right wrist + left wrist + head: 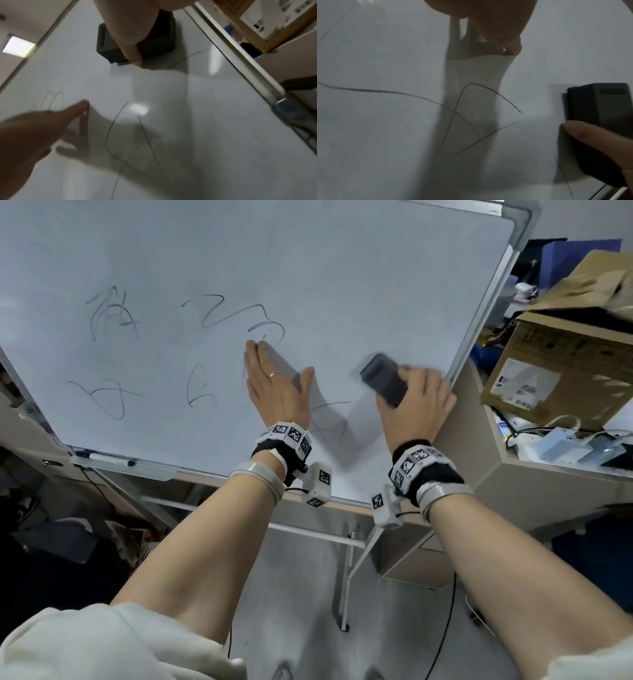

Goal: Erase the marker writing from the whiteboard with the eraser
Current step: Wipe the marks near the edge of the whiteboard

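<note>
Nothing is reading clearly here. Thin dark marker writing [114, 313] is sprawling over the left and middle of the whiteboard [342, 285], perhaps handwritten characters, too loose to make out. A white label [527, 383] is showing on the cardboard box [561, 361] at right, its print blurring.

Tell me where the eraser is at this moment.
In the head view the eraser lies against the whiteboard near its right frame, gripped by the right hand, to the right of the flat left hand.
</note>
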A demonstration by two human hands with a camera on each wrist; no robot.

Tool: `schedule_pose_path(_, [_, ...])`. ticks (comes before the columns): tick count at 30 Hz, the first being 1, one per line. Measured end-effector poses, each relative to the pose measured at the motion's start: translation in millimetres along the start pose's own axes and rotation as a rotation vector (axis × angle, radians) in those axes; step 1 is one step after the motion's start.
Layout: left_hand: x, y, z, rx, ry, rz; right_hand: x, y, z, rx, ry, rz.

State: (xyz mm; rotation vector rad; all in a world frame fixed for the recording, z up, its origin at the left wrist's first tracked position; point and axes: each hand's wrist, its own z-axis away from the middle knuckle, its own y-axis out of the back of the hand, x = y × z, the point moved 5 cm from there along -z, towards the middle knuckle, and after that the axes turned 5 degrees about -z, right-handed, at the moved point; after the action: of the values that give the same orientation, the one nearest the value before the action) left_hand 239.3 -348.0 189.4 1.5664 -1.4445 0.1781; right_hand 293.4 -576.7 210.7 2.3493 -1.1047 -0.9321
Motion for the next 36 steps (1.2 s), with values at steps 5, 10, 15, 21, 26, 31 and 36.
schedule_pose_path(5, [-4, 5, 21, 0.016, 0.060, -0.048, 9, -9, 21, -0.037, -0.075, 0.017])
schedule_pose_path(10, [-41, -8, 59, -0.108, 0.265, -0.041, 15, -29, 58, -0.201, -0.035, 0.036])
schedule_pose_path(15, [-42, -20, 60, -0.238, 0.301, -0.022, 19, 0, 20, 0.064, -0.137, -0.079])
schedule_pose_path(21, [-41, -23, 57, -0.210, 0.325, -0.003, 27, -12, 35, 0.001, -0.208, -0.126])
schedule_pose_path(26, [-41, -21, 58, -0.185, 0.313, -0.047, 23, -10, 28, 0.030, -0.199, -0.125])
schedule_pose_path(31, [-28, -31, 62, -0.184, 0.357, -0.019, 30, 14, -2, 0.239, -0.284, -0.135])
schedule_pose_path(36, [-42, -21, 60, -0.162, 0.333, -0.037, 24, -21, 41, 0.040, -0.248, -0.101])
